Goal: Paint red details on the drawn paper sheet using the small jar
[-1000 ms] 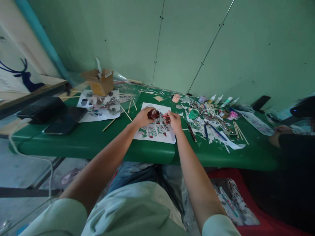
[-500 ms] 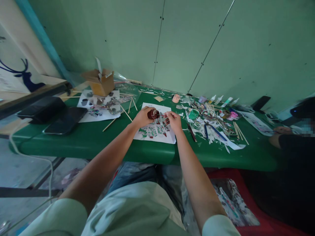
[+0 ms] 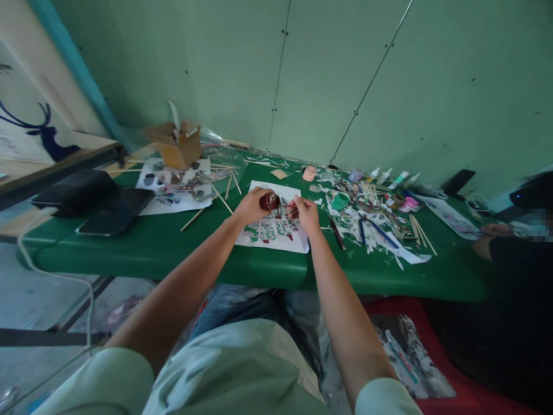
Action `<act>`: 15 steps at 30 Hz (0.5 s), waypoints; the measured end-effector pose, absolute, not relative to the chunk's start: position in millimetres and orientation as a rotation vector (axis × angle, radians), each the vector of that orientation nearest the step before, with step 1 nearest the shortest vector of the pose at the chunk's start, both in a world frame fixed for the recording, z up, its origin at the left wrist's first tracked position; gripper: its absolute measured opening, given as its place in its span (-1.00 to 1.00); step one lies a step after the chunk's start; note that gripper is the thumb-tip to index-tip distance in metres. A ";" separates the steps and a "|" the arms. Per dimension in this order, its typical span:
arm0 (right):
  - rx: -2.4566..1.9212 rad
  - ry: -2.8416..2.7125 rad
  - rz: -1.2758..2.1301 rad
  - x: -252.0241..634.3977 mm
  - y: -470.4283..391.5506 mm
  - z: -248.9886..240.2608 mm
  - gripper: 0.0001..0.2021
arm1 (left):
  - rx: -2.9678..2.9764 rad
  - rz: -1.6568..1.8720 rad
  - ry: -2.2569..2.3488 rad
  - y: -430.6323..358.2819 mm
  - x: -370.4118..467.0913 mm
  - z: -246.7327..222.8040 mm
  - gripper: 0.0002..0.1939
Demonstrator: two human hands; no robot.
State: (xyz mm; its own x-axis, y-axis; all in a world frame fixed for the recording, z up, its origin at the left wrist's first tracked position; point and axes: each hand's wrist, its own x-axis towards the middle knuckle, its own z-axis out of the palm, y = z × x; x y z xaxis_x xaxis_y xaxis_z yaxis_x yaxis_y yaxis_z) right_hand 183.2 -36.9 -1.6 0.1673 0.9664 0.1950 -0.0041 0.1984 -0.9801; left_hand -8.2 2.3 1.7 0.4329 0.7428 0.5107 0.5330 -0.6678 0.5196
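Observation:
My left hand (image 3: 252,206) is wrapped round a small dark red jar (image 3: 270,202), tilted so its mouth faces right. Close by on the right, my right hand (image 3: 306,214) pinches a thin stick (image 3: 288,205) whose tip is near the jar's mouth; its far end is too small to make out. Beneath both hands lies a white sheet (image 3: 298,246) with a printed pattern, partly coloured green and dark red. The hands cover the upper part of that pattern.
A cardboard box (image 3: 180,151), a phone (image 3: 116,211) and a sheet with dark pieces (image 3: 149,204) sit at left. Right of the sheet are a pen (image 3: 337,233), blue-handled pliers (image 3: 380,231), a green lid (image 3: 340,200), paper scraps and sticks (image 3: 425,235). Another person's hand (image 3: 495,230) is at far right.
My right hand has shifted very slightly, with the stick still near the jar's mouth. The left hand keeps the jar in nearly the same tilted position.

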 end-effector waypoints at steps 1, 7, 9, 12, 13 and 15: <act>-1.113 -1.137 0.963 183.2 -37.2 -1.1 -0.60 | 2.410 1.074 1.099 2.5 -8.2 1.3 -0.40; -1.082 -1.076 0.954 184.9 -37.2 0.3 -0.62 | 2.390 1.041 1.144 4.1 -7.9 -0.4 -0.38; -1.082 -1.090 0.927 185.6 -36.9 0.2 -0.66 | 2.380 1.027 1.164 4.2 -8.0 0.1 -0.38; -1.079 -1.096 0.885 186.2 -36.8 0.6 -0.69 | 2.365 1.014 1.180 3.7 -8.4 1.4 -0.37; -1.077 -1.091 0.876 186.4 -36.8 0.9 -0.69 | 2.361 1.015 1.183 3.6 -8.6 1.7 -0.37; -1.073 -1.082 0.868 186.6 -37.1 1.5 -0.70 | 2.360 1.018 1.188 3.7 -8.6 1.7 -0.38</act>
State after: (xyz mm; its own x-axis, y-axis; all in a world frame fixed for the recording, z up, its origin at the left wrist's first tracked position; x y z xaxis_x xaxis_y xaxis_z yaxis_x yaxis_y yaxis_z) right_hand 186.6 -37.1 1.5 0.2609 0.9327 0.2491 -0.0405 0.2684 -0.9624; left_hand -8.6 3.7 1.7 0.4037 0.7925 0.4572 0.5733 -0.6086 0.5487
